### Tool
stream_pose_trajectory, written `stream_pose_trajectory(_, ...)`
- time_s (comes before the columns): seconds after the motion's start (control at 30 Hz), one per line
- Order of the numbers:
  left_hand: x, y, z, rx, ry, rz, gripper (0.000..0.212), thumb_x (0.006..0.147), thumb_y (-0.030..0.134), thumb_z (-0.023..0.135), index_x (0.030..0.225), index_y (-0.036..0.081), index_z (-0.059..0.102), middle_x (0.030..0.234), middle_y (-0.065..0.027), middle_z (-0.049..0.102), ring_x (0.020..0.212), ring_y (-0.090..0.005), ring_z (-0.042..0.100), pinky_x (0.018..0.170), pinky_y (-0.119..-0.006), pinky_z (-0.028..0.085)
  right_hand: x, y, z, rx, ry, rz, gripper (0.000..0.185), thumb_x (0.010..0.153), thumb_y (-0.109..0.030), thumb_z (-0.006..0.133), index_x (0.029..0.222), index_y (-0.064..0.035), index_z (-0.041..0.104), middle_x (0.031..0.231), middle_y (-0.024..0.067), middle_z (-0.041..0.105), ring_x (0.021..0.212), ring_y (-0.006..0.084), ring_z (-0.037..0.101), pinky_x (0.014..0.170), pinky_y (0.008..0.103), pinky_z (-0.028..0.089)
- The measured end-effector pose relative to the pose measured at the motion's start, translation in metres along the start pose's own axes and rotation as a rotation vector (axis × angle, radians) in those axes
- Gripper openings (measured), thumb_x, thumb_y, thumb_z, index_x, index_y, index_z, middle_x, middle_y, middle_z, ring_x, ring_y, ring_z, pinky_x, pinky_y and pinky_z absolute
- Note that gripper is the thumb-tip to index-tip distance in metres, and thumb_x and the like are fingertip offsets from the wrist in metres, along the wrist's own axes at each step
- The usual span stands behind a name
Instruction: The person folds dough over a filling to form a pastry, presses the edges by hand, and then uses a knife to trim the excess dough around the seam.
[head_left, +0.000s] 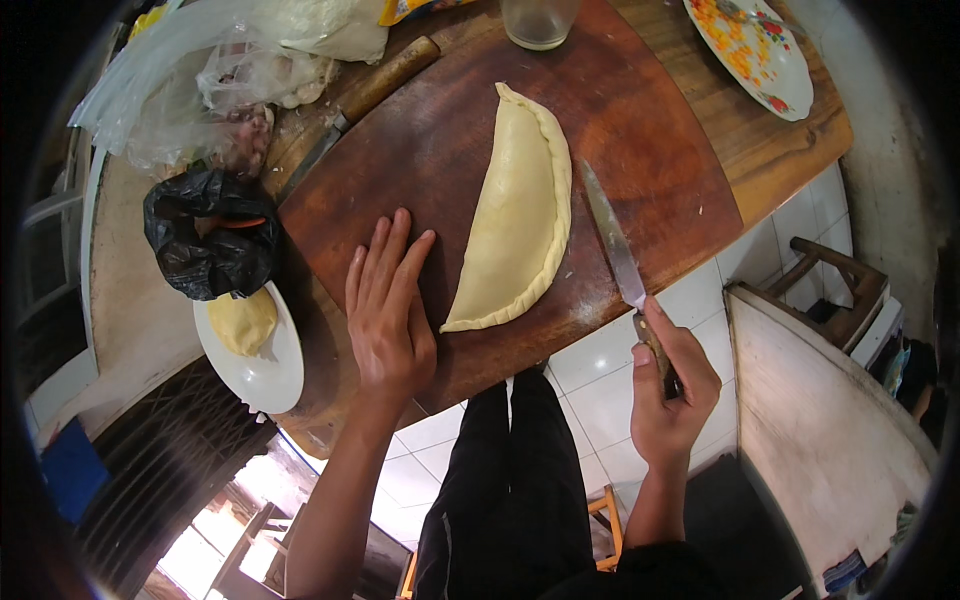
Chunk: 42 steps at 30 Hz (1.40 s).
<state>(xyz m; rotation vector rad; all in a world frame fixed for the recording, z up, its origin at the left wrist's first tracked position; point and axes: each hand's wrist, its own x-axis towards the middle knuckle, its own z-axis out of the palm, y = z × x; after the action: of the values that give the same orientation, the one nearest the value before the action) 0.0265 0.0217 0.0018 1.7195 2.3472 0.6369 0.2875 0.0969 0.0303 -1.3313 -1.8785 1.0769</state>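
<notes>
A large half-moon pastry of raw dough (515, 217) lies on a reddish-brown wooden board (645, 97), its curved right edge crimped into a rope-like seam. My left hand (390, 307) rests palm down on the board to the left of the pastry, holding nothing. The fingers are straight and slightly spread. In my right hand (679, 390) is the handle of a kitchen knife (613, 232). Its pale-smeared blade points up and away over the board, just right of the crimped seam and apart from it. Some white flour lies near the board's front edge.
Left of the board are a white plate (279, 375) with a dough ball (244, 322), a black plastic bag (214, 232) and clear plastic bags (165, 105). A second knife (382, 82) lies along the board. A glass (540, 26) and a flowered plate with diced food (787, 90) stand farther off.
</notes>
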Motion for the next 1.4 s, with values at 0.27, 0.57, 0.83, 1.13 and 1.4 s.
stream_pose_trajectory(0.27,-0.002,0.004,0.001,0.007,-0.011,-0.006,0.057,0.087,-0.01,0.049,0.139,0.007,0.063,0.155,-0.0151,0.053,0.149,-0.0331,0.044,0.123,-0.051,0.029,0.019,-0.003,-0.008,0.041,0.01,0.027,0.041,0.095,0.003,0.059,0.135,0.0029,0.066,0.103,0.0158,0.073,0.089,0.0144,0.066,0.082,0.0276,0.052)
stream_pose_trajectory(0.57,-0.001,-0.001,0.004,-0.057,-0.009,-0.025,0.055,0.092,-0.005,0.048,0.146,0.005,0.054,0.158,-0.0156,0.048,0.15,-0.0338,0.041,0.123,-0.048,0.029,0.051,0.02,-0.067,-0.109,-0.191,0.034,0.036,0.102,-0.002,0.056,0.137,0.0036,0.06,0.119,0.0173,0.071,0.102,0.0222,0.069,0.091,0.0323,0.052)
stream_pose_trajectory(0.83,-0.004,0.001,0.004,-0.004,0.018,-0.11,0.054,0.097,0.0,0.047,0.151,0.004,0.049,0.163,-0.0168,0.041,0.154,-0.0351,0.032,0.126,-0.05,0.024,0.096,0.031,-0.08,-0.191,-0.429,-0.32,0.042,0.101,0.001,0.052,0.143,0.0034,0.055,0.135,0.0208,0.065,0.113,0.0319,0.067,0.097,0.0369,0.051)
stream_pose_trajectory(1.13,-0.006,0.004,0.002,0.025,0.023,-0.133,0.056,0.097,0.003,0.046,0.153,0.004,0.046,0.165,-0.0153,0.038,0.155,-0.0345,0.03,0.127,-0.05,0.021,0.109,0.028,-0.079,-0.271,-0.498,-0.344,0.055,0.096,0.007,0.055,0.148,-0.011,0.059,0.094,0.009,0.062,0.068,0.0172,0.053,0.059,0.0292,0.045)
stream_pose_trajectory(1.4,-0.005,0.003,0.006,0.073,0.037,-0.132,0.056,0.1,0.008,0.047,0.155,0.006,0.044,0.165,-0.0135,0.038,0.154,-0.0324,0.032,0.127,-0.047,0.023,0.102,0.035,-0.087,-0.246,-0.553,-0.35,0.06,0.088,0.01,0.06,0.143,-0.0153,0.065,0.089,0.0079,0.059,0.069,0.0183,0.058,0.061,0.0308,0.049)
